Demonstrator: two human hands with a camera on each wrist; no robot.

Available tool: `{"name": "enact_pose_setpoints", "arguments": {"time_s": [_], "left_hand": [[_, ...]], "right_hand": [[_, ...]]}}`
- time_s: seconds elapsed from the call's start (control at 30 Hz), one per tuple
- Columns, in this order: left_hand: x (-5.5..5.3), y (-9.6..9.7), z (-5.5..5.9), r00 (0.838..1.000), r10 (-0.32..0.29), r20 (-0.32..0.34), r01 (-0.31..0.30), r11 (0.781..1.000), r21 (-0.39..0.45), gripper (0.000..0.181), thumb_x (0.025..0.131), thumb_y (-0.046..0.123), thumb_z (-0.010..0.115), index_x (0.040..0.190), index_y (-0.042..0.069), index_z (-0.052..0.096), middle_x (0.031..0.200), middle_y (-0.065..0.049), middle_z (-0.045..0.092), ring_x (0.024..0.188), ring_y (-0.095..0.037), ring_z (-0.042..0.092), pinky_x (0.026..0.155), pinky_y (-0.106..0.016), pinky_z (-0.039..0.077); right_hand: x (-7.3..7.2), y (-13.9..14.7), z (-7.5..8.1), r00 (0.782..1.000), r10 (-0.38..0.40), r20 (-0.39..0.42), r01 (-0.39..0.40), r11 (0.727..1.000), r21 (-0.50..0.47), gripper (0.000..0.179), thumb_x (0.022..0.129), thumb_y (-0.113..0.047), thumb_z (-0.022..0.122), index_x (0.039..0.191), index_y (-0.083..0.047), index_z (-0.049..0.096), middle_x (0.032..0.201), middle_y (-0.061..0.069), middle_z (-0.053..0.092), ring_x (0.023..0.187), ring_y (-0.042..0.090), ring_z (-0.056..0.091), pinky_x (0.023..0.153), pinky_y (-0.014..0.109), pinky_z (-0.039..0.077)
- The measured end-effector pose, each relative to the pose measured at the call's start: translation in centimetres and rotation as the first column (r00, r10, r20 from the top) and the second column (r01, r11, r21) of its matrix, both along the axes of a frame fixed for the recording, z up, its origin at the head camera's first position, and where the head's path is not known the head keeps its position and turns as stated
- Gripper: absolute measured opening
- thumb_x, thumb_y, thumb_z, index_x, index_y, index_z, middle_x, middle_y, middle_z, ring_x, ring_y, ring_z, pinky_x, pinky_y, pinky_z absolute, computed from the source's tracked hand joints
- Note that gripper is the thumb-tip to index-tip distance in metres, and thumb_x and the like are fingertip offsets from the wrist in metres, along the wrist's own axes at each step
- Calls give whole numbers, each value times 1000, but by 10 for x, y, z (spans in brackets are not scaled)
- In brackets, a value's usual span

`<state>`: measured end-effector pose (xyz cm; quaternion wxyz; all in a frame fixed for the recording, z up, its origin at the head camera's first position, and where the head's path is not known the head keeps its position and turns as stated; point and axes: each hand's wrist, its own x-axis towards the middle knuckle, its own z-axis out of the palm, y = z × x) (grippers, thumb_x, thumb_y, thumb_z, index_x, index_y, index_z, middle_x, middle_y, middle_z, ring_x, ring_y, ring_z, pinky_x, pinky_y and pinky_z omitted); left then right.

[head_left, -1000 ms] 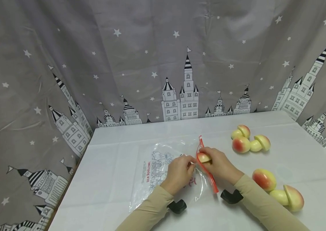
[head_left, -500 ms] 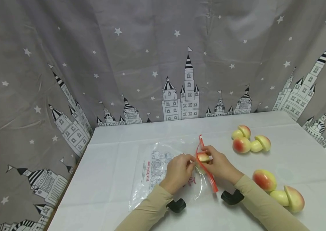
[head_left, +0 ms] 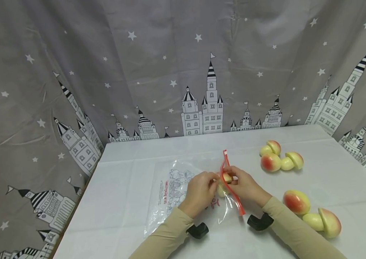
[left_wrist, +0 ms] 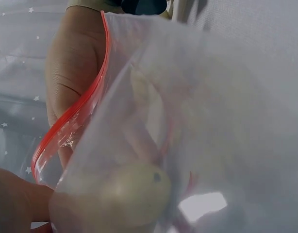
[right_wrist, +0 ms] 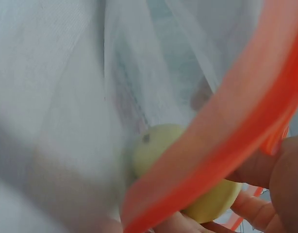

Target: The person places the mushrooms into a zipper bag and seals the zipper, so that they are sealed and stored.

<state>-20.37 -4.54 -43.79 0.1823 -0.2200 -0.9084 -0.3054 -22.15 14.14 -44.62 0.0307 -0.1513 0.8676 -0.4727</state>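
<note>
A clear zip bag [head_left: 160, 212] with a red zip edge [head_left: 238, 205] lies on the table, its mouth facing right. My left hand [head_left: 199, 192] pinches the bag near its mouth. At the opening, my right hand [head_left: 247, 185] holds a yellow toy mushroom [head_left: 221, 190] with a reddish cap, its fingers partly behind the red edge. In the left wrist view the mushroom's rounded end [left_wrist: 134, 194] shows through the plastic, inside the bag. The right wrist view has the same mushroom [right_wrist: 161, 143] crossed by the blurred zip strip [right_wrist: 212, 170], with fingers [right_wrist: 258, 208] around it.
Several more toy mushrooms lie to the right: a far group [head_left: 271, 162] near the back and a nearer pair [head_left: 323, 223] beside my right forearm. A grey castle-print curtain [head_left: 157, 64] hangs behind the white table [head_left: 105, 216].
The mushroom in my right hand has moved left, deeper into the bag. My left hand stays at nearly the same spot on the bag.
</note>
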Motion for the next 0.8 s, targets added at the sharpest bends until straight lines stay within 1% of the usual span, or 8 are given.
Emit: {"name": "enact_pose_setpoints", "arguments": {"time_s": [0.1, 0.17, 0.27, 0.33, 0.43, 0.57, 0.7, 0.8], "left_hand": [[0, 0, 1, 1000, 0, 4, 0, 1000, 3, 12, 89, 13, 73, 99, 12, 79, 80, 0, 73, 67, -7, 57, 61, -21, 45], [1, 0, 2, 1000, 0, 8, 0, 1000, 4, 13, 89, 12, 73, 100, 11, 79, 82, -1, 74, 68, -7, 58, 61, -20, 45], [1, 0, 3, 1000, -5, 11, 5, 1000, 8, 15, 89, 10, 72, 102, 11, 79, 84, -1, 75, 68, -7, 59, 61, -20, 46], [1, 0, 4, 1000, -9, 6, 9, 1000, 9, 16, 89, 10, 72, 103, 11, 79, 84, -2, 75, 69, -8, 60, 62, -20, 46], [2, 0, 4, 1000, -15, -9, 15, 1000, 7, 17, 89, 9, 72, 104, 11, 79, 86, -2, 76, 70, -9, 62, 63, -20, 48], [2, 0, 5, 999, -20, -27, 20, 1000, 2, 15, 89, 9, 72, 102, 11, 79, 86, -2, 75, 71, -9, 62, 63, -20, 48], [3, 0, 6, 999, -17, -50, 17, 1000, -2, 14, 88, 8, 72, 100, 12, 79, 82, 0, 74, 68, -8, 60, 61, -18, 46], [4, -1, 7, 998, -18, -64, 18, 1000, 0, 14, 88, 8, 73, 99, 12, 79, 79, 0, 72, 66, -7, 58, 59, -17, 43]], "right_hand": [[-2, -1, -1, 1000, 24, -1, -24, 1000, -17, 42, 85, 4, 71, 125, 2, 61, 115, 21, 66, 97, 25, 58, 78, 27, 54], [-3, -1, -2, 999, 33, 20, -32, 999, -35, 42, 84, 5, 70, 125, 1, 62, 116, 21, 65, 97, 25, 56, 77, 26, 52], [-4, -2, -3, 998, 51, 44, -49, 998, -49, 42, 85, 5, 68, 126, 0, 61, 123, 25, 65, 98, 24, 56, 79, 27, 51], [-3, -2, -3, 997, 64, 52, -61, 996, -61, 42, 85, 4, 68, 126, 1, 61, 128, 27, 63, 101, 25, 58, 82, 29, 52], [-3, -2, -3, 995, 92, 47, -87, 993, -85, 41, 87, 3, 68, 127, 2, 60, 132, 29, 62, 108, 30, 61, 88, 37, 56], [-3, -2, -4, 992, 115, 49, -110, 989, -100, 45, 91, -4, 68, 134, 3, 58, 137, 27, 61, 124, 37, 59, 99, 47, 53], [-4, -3, -6, 986, 140, 86, -128, 983, -131, 51, 95, -10, 67, 143, 2, 54, 147, 23, 56, 137, 40, 51, 107, 48, 47], [-6, -4, -8, 983, 160, 92, -145, 977, -155, 52, 96, -14, 68, 143, 3, 54, 150, 23, 53, 140, 43, 47, 108, 45, 45]]}}
